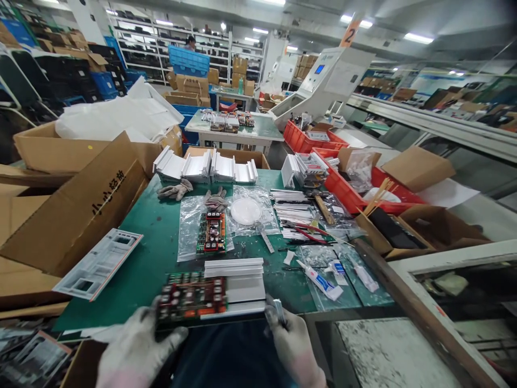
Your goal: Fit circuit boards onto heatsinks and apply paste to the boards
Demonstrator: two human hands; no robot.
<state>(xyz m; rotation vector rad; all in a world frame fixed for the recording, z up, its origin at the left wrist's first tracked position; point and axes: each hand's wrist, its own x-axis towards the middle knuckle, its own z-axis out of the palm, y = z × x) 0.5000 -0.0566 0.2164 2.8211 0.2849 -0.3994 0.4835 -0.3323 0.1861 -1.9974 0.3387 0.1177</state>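
Your left hand [139,339] meets the left end of one circuit board [191,296] at the near edge of the tabletop [155,218]; its thumb is spread apart, and you cannot tell whether the hidden fingers grip. The board overlaps the left part of one metal profile [244,283]. Your right hand [293,342], just beside the profile's right end, has its fingers clamped on one small silvery piece [278,308]. Farther in, you have one second board [211,231] and two gloves [175,190]; one panel [117,253] lies at the left edge.
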